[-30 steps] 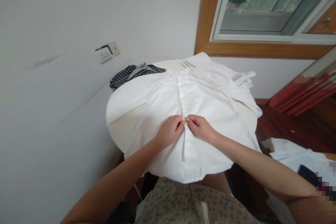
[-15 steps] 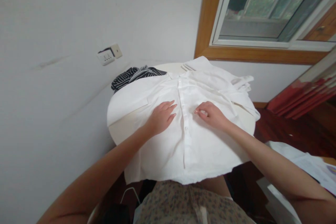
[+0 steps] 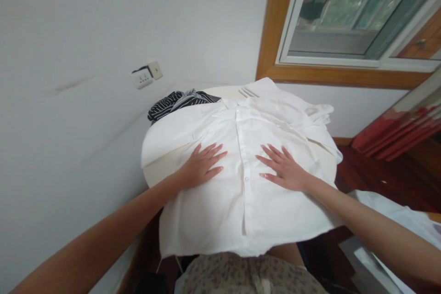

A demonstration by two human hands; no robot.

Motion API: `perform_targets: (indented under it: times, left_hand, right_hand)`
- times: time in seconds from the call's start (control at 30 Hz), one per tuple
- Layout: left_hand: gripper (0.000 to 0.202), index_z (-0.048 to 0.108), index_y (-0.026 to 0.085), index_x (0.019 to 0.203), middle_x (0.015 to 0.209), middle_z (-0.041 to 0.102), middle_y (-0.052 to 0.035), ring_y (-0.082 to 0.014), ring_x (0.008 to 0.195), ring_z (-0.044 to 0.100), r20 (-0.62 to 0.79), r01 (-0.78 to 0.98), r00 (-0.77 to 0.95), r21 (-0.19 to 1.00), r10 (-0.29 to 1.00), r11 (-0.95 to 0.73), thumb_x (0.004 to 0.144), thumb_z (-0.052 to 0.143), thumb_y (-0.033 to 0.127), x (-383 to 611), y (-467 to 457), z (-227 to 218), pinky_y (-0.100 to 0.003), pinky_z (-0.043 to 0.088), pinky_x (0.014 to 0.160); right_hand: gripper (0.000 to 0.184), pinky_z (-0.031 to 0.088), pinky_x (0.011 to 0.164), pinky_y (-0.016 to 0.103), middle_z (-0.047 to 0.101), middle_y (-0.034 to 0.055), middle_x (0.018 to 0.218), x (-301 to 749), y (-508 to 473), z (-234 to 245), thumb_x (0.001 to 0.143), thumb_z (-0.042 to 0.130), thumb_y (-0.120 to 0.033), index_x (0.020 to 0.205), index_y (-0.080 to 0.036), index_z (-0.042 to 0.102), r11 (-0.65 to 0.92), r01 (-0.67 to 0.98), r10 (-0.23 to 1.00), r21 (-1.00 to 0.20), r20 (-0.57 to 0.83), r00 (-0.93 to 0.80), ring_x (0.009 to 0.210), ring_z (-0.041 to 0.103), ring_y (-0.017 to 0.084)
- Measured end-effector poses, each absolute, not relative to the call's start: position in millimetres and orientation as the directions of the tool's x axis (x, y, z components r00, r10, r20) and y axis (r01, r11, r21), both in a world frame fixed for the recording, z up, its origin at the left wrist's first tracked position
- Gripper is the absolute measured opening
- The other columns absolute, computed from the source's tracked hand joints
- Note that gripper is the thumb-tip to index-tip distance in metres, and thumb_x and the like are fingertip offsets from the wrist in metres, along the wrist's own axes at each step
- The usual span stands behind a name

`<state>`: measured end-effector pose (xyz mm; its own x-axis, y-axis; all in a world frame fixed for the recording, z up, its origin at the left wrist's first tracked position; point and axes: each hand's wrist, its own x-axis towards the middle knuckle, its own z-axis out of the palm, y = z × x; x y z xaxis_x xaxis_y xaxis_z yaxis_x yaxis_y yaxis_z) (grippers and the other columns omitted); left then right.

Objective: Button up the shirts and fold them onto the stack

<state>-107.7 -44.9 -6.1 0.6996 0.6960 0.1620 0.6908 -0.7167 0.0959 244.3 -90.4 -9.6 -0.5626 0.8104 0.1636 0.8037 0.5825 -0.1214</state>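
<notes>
While the white shirt lies front-up on the table, long axis along the placket, neck end pointing away, hem overhanging the near edge, left hand and right hand rest flat either side, fingers spread and released.

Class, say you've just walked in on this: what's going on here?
A person has both hands on a white shirt, spread front up over a table. The left hand and right hand lie open, fingers spread, on either side of the button strip. The shirt's hem hangs past the table's near edge. A dark striped cloth lies at the far left, by the wall.
</notes>
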Motion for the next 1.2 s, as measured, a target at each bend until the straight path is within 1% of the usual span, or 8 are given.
perform_targets:
  times: [0.13, 0.3, 0.53, 0.83, 0.9, 1.0, 1.07, 1.2]
  left_hand:
    - [0.049, 0.04, 0.031, 0.145, 0.154, 0.037, -0.0051, -0.0234, 0.143, 0.031, 0.157, 0.692, 0.701, 0.091, 0.696, -0.717, 0.099, 0.035, 0.046, -113, -51, -5, -0.05, 0.015, 0.118]
    - [0.044, 0.045, 0.031, 0.141, 0.152, 0.04, -0.0042, -0.024, 0.142, 0.032, 0.162, 0.688, 0.705, 0.079, 0.69, -0.721, 0.1, 0.033, 0.041, -99, -57, -2, -0.052, 0.017, 0.117]
    - [0.053, 0.031, 0.035, 0.149, 0.157, 0.029, -0.0028, -0.0242, 0.145, 0.025, 0.094, 0.612, 0.776, 0.123, 0.623, -0.781, 0.098, 0.034, 0.049, -90, -74, -4, -0.051, 0.013, 0.119]
    - [0.057, 0.024, 0.033, 0.151, 0.159, 0.025, -0.0018, -0.0216, 0.147, 0.022, 0.054, 0.593, 0.797, 0.121, 0.602, -0.796, 0.098, 0.035, 0.051, -105, -81, 0, -0.047, 0.01, 0.121]
    - [0.057, 0.025, 0.032, 0.151, 0.158, 0.027, -0.0015, -0.0206, 0.146, 0.024, 0.06, 0.601, 0.79, 0.124, 0.61, -0.79, 0.098, 0.035, 0.051, -105, -81, 1, -0.045, 0.013, 0.121]
    - [0.051, 0.034, 0.033, 0.148, 0.156, 0.033, -0.0004, -0.0202, 0.145, 0.026, 0.11, 0.657, 0.738, 0.108, 0.665, -0.747, 0.099, 0.034, 0.048, -105, -77, -1, -0.044, 0.016, 0.12]
    - [0.049, 0.038, 0.033, 0.146, 0.155, 0.035, -0.0006, -0.0225, 0.145, 0.026, 0.146, 0.713, 0.683, 0.077, 0.715, -0.697, 0.099, 0.033, 0.048, -107, -71, -4, -0.048, 0.015, 0.12]
    - [0.054, 0.034, 0.034, 0.148, 0.157, 0.031, -0.0028, -0.0274, 0.145, 0.025, 0.149, 0.779, 0.616, 0.027, 0.774, -0.626, 0.097, 0.034, 0.053, -116, -67, -12, -0.056, 0.014, 0.117]
  right_hand:
    - [0.049, 0.018, 0.117, 0.053, 0.036, 0.0048, 0.154, 259, -97, -8, 0.096, 0.048, -0.043, 0.143, -0.033, 0.045, 0.655, 0.73, 0.755, -0.195, 0.209, -0.621, 0.144, 0.026, 0.026]
    - [0.031, 0.028, 0.114, 0.053, 0.055, 0.0044, 0.139, 262, -96, -12, 0.096, 0.05, -0.034, 0.122, -0.03, 0.065, 0.636, 0.709, 0.772, -0.305, 0.274, -0.574, 0.137, 0.042, 0.025]
    - [0.022, 0.037, 0.111, 0.053, 0.07, 0.0038, 0.119, 260, -100, -23, 0.095, 0.05, -0.023, 0.105, -0.025, 0.069, 0.638, 0.685, 0.765, -0.353, 0.393, -0.51, 0.122, 0.058, 0.022]
    - [0.03, 0.039, 0.112, 0.046, 0.067, 0.0047, 0.125, 277, -112, -20, 0.096, 0.045, -0.022, 0.12, -0.026, 0.063, 0.69, 0.623, 0.72, -0.369, 0.432, -0.543, 0.116, 0.062, 0.019]
    - [0.034, 0.034, 0.114, 0.047, 0.064, 0.0042, 0.13, 286, -113, -12, 0.097, 0.046, -0.026, 0.127, -0.029, 0.06, 0.686, 0.641, 0.727, -0.344, 0.358, -0.586, 0.123, 0.057, 0.02]
    - [0.05, 0.027, 0.115, 0.053, 0.046, 0.0074, 0.147, 303, -113, -8, 0.096, 0.047, -0.038, 0.145, -0.03, 0.042, 0.589, 0.772, 0.806, -0.238, 0.251, -0.537, 0.138, 0.039, 0.025]
    - [0.058, 0.024, 0.115, 0.056, 0.034, 0.0085, 0.154, 313, -111, -12, 0.096, 0.045, -0.044, 0.151, -0.03, 0.031, 0.518, 0.841, 0.849, -0.158, 0.221, -0.481, 0.143, 0.028, 0.027]
    - [0.059, 0.02, 0.117, 0.054, 0.019, 0.0058, 0.16, 324, -110, -22, 0.098, 0.042, -0.044, 0.153, -0.032, 0.025, 0.491, 0.87, 0.856, -0.049, 0.213, -0.471, 0.146, 0.02, 0.026]
